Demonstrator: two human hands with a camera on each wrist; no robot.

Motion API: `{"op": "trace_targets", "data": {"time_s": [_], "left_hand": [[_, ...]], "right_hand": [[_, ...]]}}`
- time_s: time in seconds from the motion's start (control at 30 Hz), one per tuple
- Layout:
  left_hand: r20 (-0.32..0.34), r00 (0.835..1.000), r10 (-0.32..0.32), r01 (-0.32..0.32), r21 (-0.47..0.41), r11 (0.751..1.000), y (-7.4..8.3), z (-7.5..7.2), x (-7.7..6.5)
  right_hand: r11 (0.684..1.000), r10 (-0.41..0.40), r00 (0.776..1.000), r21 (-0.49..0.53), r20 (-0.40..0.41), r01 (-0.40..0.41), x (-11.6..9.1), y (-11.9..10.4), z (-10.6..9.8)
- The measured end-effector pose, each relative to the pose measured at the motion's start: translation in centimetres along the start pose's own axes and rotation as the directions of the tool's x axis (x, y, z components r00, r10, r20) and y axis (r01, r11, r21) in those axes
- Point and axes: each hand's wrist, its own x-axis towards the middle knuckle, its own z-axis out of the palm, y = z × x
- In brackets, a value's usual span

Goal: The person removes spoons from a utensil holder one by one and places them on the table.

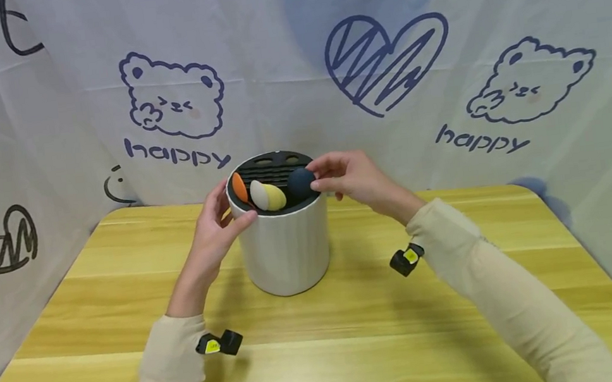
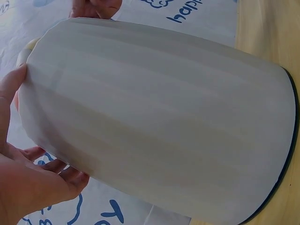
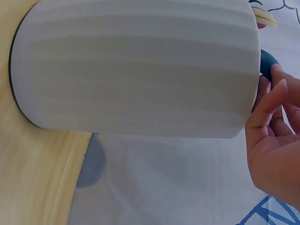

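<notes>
A white ribbed cylindrical holder (image 1: 286, 254) stands upright on the table, with a black slotted insert (image 1: 266, 174) in its top. My left hand (image 1: 212, 231) grips its upper left side, thumb on the front of the rim. At the right of the opening, my right hand (image 1: 355, 180) pinches a dark blue rounded piece (image 1: 299, 183) between thumb and fingers. Beside that piece sit a white-and-yellow egg-shaped piece (image 1: 268, 195) and, farther left, an orange one (image 1: 239, 187). Their lower parts are hidden inside the holder. The right wrist view shows the blue piece (image 3: 268, 64) at the fingertips.
The wood-grain table (image 1: 326, 354) extends in front of the holder and to both sides. Behind it hangs a pale cloth (image 1: 285, 111) printed with bears, hearts and words. Small black devices (image 1: 406, 259) are strapped to both wrists.
</notes>
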Motion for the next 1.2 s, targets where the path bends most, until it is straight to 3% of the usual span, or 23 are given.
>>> {"op": "trace_targets", "data": {"time_s": [0.17, 0.37, 0.67, 1.2], "left_hand": [[0.004, 1.0, 0.007, -0.007, 0.002, 1.0, 0.1, 0.0, 0.1], [0.013, 1.0, 0.017, -0.017, 0.005, 1.0, 0.1, 0.0, 0.1], [0.015, 1.0, 0.006, -0.006, 0.002, 1.0, 0.1, 0.1, -0.3], [0.008, 1.0, 0.01, -0.01, 0.0, 1.0, -0.1, -0.1, 0.1]], "right_hand": [[0.999, 0.009, 0.999, -0.032, 0.048, -0.007, 0.0, -0.5, -0.2], [0.999, 0.014, 0.999, -0.037, 0.05, -0.012, 0.0, -0.6, -0.1], [0.999, -0.037, 0.999, 0.04, -0.014, 0.037, -0.2, -0.2, 0.2], [0.99, -0.143, 0.986, -0.002, -0.08, 0.144, 0.0, -1.7, -0.9]]}}
